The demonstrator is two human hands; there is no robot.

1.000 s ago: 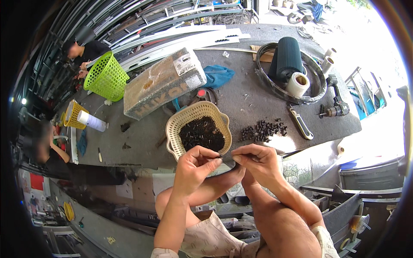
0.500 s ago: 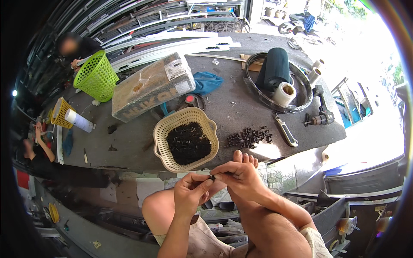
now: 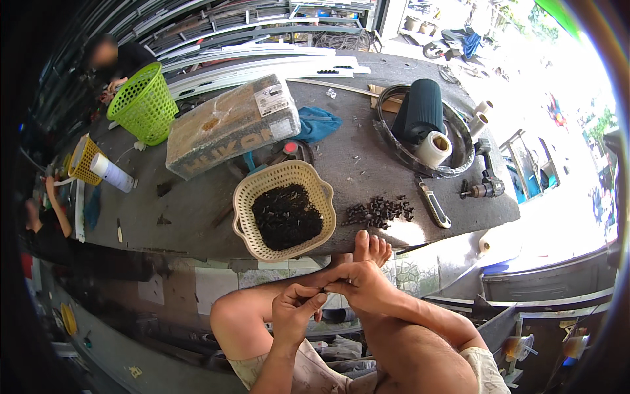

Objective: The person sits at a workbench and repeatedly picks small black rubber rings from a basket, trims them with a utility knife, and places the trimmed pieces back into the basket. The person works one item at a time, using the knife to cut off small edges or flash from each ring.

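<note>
Both hands meet over my lap, just off the near edge of the table. My left hand (image 3: 296,311) pinches a small black piece (image 3: 323,289) between thumb and forefinger. From the other side my right hand (image 3: 362,286) grips the same piece with its fingertips. Most of the piece is hidden by the fingers, so its exact kind cannot be made out. Beyond them a beige plastic basket (image 3: 317,172) holds many small black parts (image 3: 286,213). To its right lies a loose pile of similar small dark parts (image 3: 380,211) on the table (image 3: 367,144).
A utility knife (image 3: 434,205) and a cordless drill (image 3: 484,187) lie at the right. Behind are a wrapped cardboard box (image 3: 230,125), a green basket (image 3: 143,105) and a black coil (image 3: 467,154) around rolls. My bare foot (image 3: 371,248) rests at the table edge. Other people work at the left.
My hands have moved slightly down with the small black piece still between them. The view has shifted a little; the basket and the pile stay as they were.
</note>
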